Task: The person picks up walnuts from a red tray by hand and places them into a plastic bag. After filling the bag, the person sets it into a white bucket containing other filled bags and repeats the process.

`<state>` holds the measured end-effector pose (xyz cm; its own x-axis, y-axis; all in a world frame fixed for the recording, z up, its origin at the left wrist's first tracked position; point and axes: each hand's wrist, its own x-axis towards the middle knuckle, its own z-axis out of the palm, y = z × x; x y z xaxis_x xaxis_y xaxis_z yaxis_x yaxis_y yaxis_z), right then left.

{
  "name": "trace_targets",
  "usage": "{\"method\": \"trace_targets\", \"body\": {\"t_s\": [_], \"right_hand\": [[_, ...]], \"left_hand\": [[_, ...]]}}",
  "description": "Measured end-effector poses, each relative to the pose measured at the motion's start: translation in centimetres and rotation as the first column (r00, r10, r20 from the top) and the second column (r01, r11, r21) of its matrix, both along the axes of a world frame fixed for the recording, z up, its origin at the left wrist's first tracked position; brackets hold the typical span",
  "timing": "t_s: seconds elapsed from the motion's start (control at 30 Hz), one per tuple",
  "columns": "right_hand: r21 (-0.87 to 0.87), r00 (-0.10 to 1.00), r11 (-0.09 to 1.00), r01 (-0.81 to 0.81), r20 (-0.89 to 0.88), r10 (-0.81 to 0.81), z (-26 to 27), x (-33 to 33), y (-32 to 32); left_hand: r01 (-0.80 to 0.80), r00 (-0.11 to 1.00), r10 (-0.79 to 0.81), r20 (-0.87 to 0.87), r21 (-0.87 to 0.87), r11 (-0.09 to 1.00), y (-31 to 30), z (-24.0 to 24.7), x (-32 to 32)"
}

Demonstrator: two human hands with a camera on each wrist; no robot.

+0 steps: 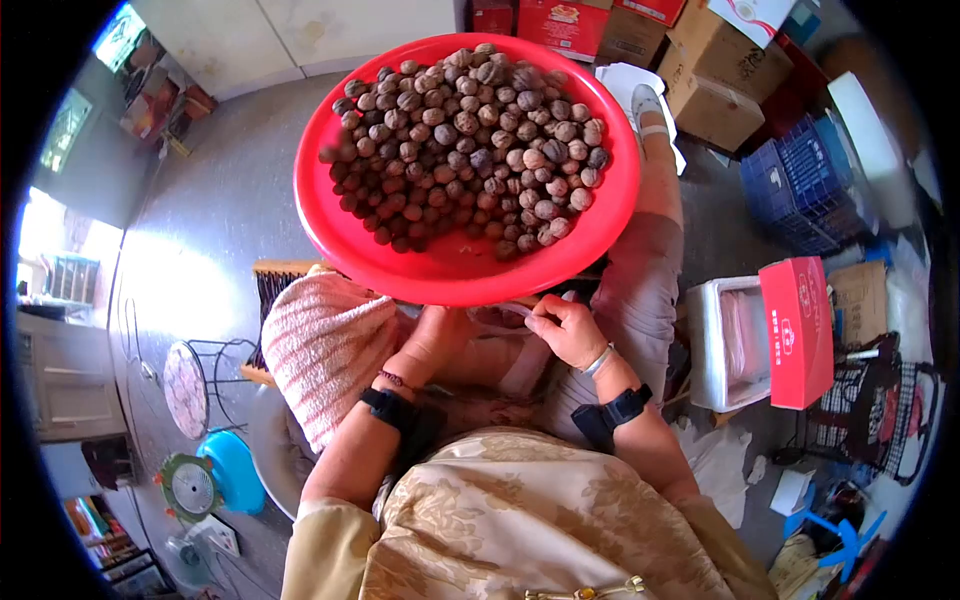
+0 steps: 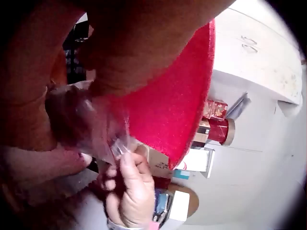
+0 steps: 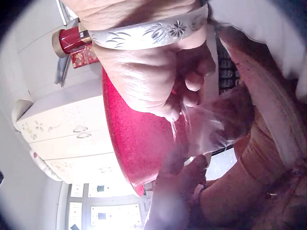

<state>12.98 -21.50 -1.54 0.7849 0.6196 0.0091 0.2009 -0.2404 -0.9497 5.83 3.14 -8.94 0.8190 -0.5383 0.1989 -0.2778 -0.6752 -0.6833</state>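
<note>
A large red basin [image 1: 340, 235] full of walnuts [image 1: 465, 140] stands in front of the person's body. Below its near rim, my hands work close together at a clear plastic bag [image 3: 213, 122]. The right hand [image 1: 568, 332] pinches the bag's edge between thumb and fingers, with a silver bangle on that wrist. My left hand [image 1: 440, 335] lies partly hidden beneath the basin's rim in the head view. In the right wrist view, the left hand's fingers [image 3: 194, 167] curl at the other side of the bag, which is stretched between the two hands.
A pink striped towel [image 1: 325, 345] drapes over the left knee. To the right are a white foam box [image 1: 708, 345], a red box [image 1: 797, 333] and blue crates [image 1: 800, 185]. Cardboard boxes [image 1: 712, 95] stack at the back right. A round stool [image 1: 188, 390] stands left.
</note>
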Motion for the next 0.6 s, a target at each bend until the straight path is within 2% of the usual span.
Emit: {"method": "trace_targets", "body": {"t_s": [0.03,0.07,0.1,0.13,0.17,0.2,0.23,0.27,0.3,0.37,0.4,0.43,0.5,0.53,0.57,0.6], "right_hand": [[-0.009,1.0,1.0,-0.014,0.003,0.014,-0.1,0.0,0.0],[-0.002,1.0,1.0,-0.007,-0.005,0.007,-0.3,0.1,0.0],[0.005,1.0,1.0,0.002,-0.014,-0.001,-0.4,0.2,-0.1],[-0.002,1.0,1.0,-0.008,-0.012,0.008,-0.2,0.2,-0.2],[0.044,0.999,0.999,-0.014,-0.029,0.016,0.0,0.2,-0.2],[0.091,0.999,0.996,-0.019,-0.046,0.023,0.3,0.3,-0.3],[0.086,0.998,0.996,-0.027,-0.045,0.031,0.9,0.2,-0.4],[0.088,0.979,0.996,0.009,-0.202,0.009,1.9,0.1,-0.5],[0.084,0.935,0.995,0.048,-0.354,-0.015,2.3,0.0,-0.6],[0.042,0.934,0.999,0.024,-0.357,-0.008,1.5,0.3,-0.4],[0.004,0.933,1.0,0.007,-0.359,-0.005,0.8,0.4,-0.3],[0.002,0.934,1.0,0.005,-0.358,-0.004,0.1,0.4,-0.1],[-0.156,0.998,0.987,-0.044,-0.039,0.039,-1.2,0.1,0.6],[-0.144,0.989,0.988,-0.048,-0.145,0.027,-0.8,0.0,0.9],[-0.144,0.989,0.988,-0.051,-0.144,0.03,-0.3,-0.1,1.0],[-0.123,0.981,0.992,-0.034,-0.192,0.01,0.1,-0.1,1.0]], "left_hand": [[-0.137,0.984,-0.003,-0.179,-0.767,0.627,-1.1,3.2,-0.4],[-0.298,0.951,-0.145,-0.272,-0.932,-0.205,-1.8,4.9,-0.6],[-0.293,0.954,-0.137,-0.268,-0.932,-0.215,-1.9,4.1,-0.2],[-0.304,0.953,-0.192,-0.236,-0.778,-0.551,-1.9,3.8,0.7],[-0.294,0.955,-0.232,-0.183,-0.513,-0.806,-1.9,3.5,1.1],[-0.286,0.958,-0.225,-0.18,-0.509,-0.812,-1.7,3.3,0.6],[-0.318,0.948,-0.25,-0.197,-0.637,-0.702,-1.6,5.8,-0.2],[-0.342,0.937,-0.273,-0.22,-0.746,-0.571,-1.4,7.5,-0.8],[-0.339,0.938,-0.268,-0.22,-0.744,-0.576,-1.2,8.0,-1.0],[-0.452,0.888,-0.381,-0.258,-0.65,-0.611,-0.5,8.4,-1.3],[-0.451,0.888,-0.38,-0.258,-0.649,-0.612,-0.4,7.5,-1.3],[-0.389,0.918,-0.315,-0.242,-0.704,-0.594,-0.4,5.8,-1.0],[-0.323,0.944,-0.247,-0.218,-0.755,-0.57,-0.3,4.3,-0.4],[-0.318,0.946,-0.285,-0.155,-0.259,-0.912,-0.5,3.9,0.1],[-0.239,0.956,-0.282,-0.083,0.338,-0.91,-0.6,3.5,0.4],[-0.235,0.957,-0.278,-0.084,0.338,-0.911,-0.7,2.5,0.4]]}}
